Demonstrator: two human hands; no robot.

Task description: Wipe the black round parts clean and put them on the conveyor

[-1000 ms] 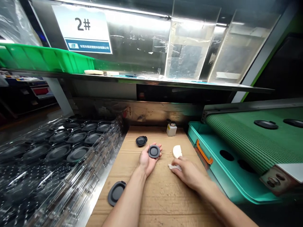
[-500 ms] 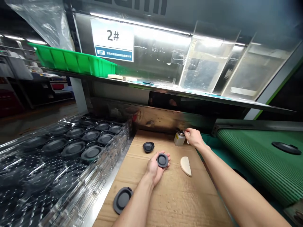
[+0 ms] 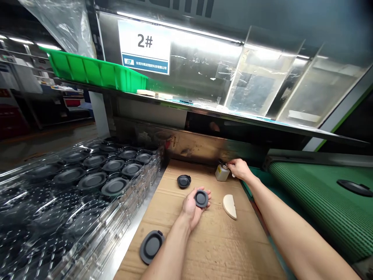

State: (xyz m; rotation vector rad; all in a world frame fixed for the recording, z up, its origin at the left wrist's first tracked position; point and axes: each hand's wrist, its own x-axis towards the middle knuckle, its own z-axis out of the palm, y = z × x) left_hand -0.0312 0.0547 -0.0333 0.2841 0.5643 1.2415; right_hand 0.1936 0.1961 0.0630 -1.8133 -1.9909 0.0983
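My left hand [image 3: 191, 208] is shut on a round black rubber-like disc [image 3: 201, 198], holding it up in the fingers above the cardboard sheet [image 3: 210, 249]. My right hand [image 3: 240, 169] rests on top of a small plastic dispenser bottle [image 3: 222, 173], with a scrap of white wipe [image 3: 232, 175] showing under the fingers. A cream half-moon piece [image 3: 229, 206] lies between my hands and nearer the right one. A smaller black cup-shaped part [image 3: 184, 181] sits just beyond my left hand. A larger black oval part [image 3: 151, 247] lies near the sheet's left edge.
Stacked clear trays [image 3: 87, 182] of black round parts fill the left side. A green ribbed conveyor belt [image 3: 320, 198] carrying a black part [image 3: 354, 188] runs along the right. A metal shelf [image 3: 186, 103] with a green crate [image 3: 96, 71] overhangs the back.
My right hand has moved from the cardboard beside the cream piece to the bottle top, and the white wipe has left the cardboard with it. The view has swung slightly left.
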